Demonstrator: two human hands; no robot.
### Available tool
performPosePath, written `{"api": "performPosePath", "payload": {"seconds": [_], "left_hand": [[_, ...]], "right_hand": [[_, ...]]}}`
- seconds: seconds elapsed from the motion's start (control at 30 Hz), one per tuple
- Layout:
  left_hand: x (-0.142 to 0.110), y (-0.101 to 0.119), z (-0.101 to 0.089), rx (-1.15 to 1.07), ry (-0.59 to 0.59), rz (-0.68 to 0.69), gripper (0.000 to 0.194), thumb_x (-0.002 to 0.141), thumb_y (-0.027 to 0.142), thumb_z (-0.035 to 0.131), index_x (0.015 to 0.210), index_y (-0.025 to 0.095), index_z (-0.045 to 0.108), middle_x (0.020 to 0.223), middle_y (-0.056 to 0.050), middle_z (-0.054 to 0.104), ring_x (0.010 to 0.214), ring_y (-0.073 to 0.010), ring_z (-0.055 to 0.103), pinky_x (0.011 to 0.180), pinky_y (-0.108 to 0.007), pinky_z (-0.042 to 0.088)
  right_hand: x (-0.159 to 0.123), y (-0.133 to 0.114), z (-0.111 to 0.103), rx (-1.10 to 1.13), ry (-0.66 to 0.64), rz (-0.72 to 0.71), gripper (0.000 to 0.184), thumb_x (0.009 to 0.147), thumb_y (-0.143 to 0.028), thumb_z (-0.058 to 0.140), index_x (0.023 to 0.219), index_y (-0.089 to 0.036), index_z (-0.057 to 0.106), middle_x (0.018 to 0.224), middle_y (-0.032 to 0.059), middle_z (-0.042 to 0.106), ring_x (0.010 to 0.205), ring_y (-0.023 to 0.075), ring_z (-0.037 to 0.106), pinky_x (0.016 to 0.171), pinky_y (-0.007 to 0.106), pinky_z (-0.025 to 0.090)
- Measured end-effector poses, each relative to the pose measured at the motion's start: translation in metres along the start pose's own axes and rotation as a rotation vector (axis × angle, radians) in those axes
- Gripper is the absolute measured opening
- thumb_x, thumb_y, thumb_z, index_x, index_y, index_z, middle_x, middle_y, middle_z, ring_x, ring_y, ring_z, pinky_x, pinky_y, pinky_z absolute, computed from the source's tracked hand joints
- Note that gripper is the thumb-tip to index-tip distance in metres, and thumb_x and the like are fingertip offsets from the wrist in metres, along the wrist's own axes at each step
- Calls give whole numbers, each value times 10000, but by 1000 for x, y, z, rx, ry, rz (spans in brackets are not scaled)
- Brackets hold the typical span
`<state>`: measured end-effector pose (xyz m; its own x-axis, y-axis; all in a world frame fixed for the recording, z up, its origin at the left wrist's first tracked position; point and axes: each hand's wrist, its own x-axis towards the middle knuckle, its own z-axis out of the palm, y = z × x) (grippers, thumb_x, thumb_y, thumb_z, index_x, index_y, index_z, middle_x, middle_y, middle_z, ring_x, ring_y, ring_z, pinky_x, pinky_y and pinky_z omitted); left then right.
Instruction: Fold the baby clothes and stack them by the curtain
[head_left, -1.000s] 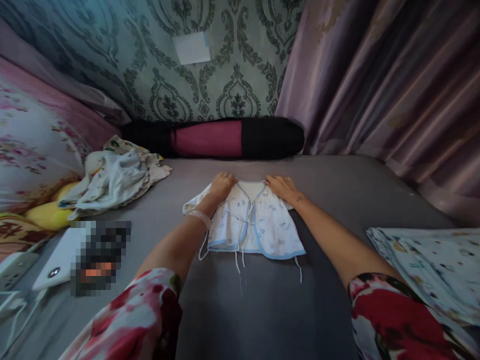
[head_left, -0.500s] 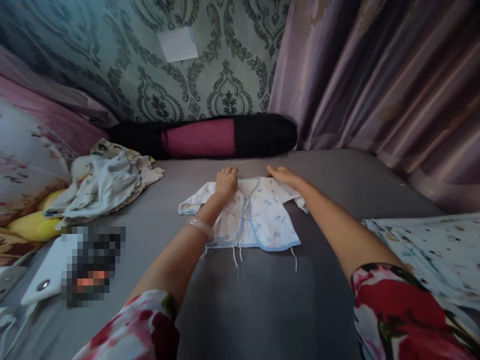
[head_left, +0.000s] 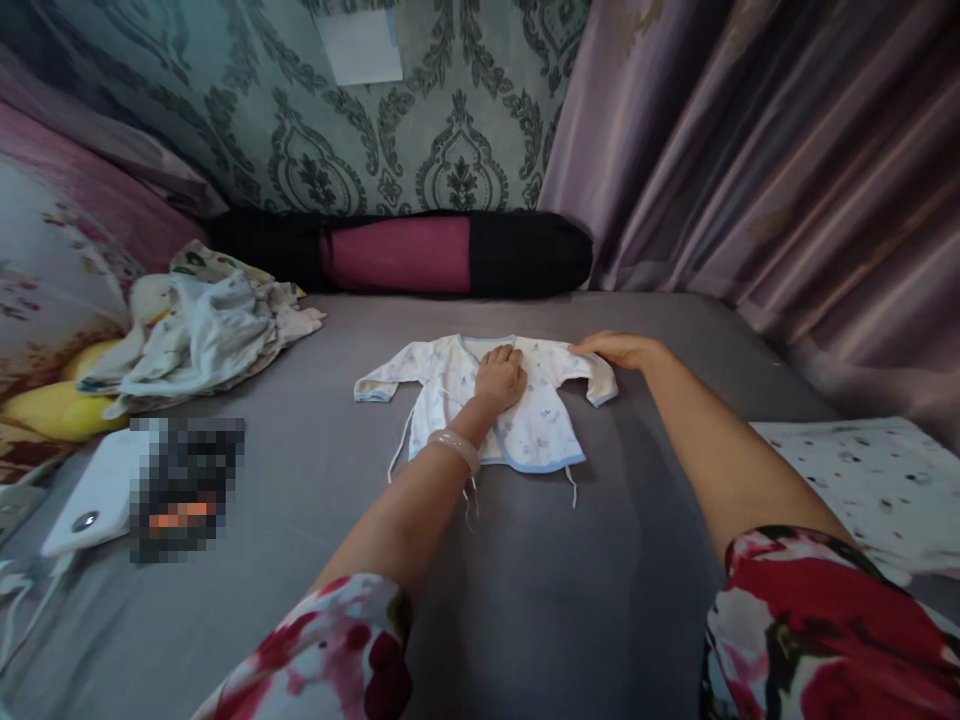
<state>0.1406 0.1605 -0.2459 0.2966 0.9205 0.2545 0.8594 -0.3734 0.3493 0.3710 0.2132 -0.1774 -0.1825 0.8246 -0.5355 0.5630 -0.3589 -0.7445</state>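
Note:
A small white baby shirt (head_left: 540, 412) with pale blue edging and thin ties lies spread on the grey bed sheet. My left hand (head_left: 501, 378) rests palm down on its upper front, just below the neckline, fingers laid out on the cloth. Along the upper edge of the sleeve on the right, my right hand (head_left: 616, 348) touches the fabric with its fingers stretched out. The sleeve on the left lies bent outward. My left forearm hides part of the shirt's lower front.
Crumpled light cloths (head_left: 217, 325) lie at the left by a yellow plush-looking thing (head_left: 64, 412). A white device (head_left: 105, 495) with cables lies nearer. A black and maroon bolster (head_left: 397, 255) lines the wall. A folded printed cloth (head_left: 862, 480) is at the right.
My left hand has moved right, from the shirt's left shoulder onto its upper front. My right hand has shifted outward along the sleeve. The view has tilted slightly down.

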Motion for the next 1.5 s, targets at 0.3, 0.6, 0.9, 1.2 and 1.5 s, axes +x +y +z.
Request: {"api": "performPosePath", "payload": {"seconds": [0.3,0.6,0.9,1.2,1.5], "left_hand": [[-1,3,-4,2,1,-19,378,890,189,410,1228,132,568,1355,-157,523,1257,-259,462,1109,-404,312],[0,0,-2,-44,39,-20,379,837,116,427,1171,122,604,1289,-164,559,1239,-253,483,1092,-395,355],[1,-1,-3,-80,32,-25,432,778,35,419,1153,121,616,1248,-156,577,1227,-246,485,1083,-380,369],[-1,-2,-3,-45,25,5,447,801,44,441,1196,137,630,1262,-159,565,1227,-253,485,1086,-377,357],[0,-3,-1,-22,29,6,454,820,51,436,1219,143,634,1297,-157,562,1222,-242,495,1083,-368,361]], "right_hand": [[-23,14,-29,-106,69,72,179,630,-258,836,742,-188,716,799,106,727,717,214,670,634,305,554],[-19,39,-42,-45,342,36,138,693,-141,766,813,-171,704,854,98,719,746,168,653,683,284,556],[-11,47,-23,-617,556,136,273,799,-81,602,1051,-113,703,993,162,695,961,260,653,811,360,519],[-10,10,91,-931,523,-432,428,974,-216,335,1362,-122,488,1447,168,461,1333,266,416,1090,427,325],[1,20,114,-837,525,-324,615,1008,-439,195,1490,-77,316,1564,144,296,1449,254,226,1173,475,156]]}}
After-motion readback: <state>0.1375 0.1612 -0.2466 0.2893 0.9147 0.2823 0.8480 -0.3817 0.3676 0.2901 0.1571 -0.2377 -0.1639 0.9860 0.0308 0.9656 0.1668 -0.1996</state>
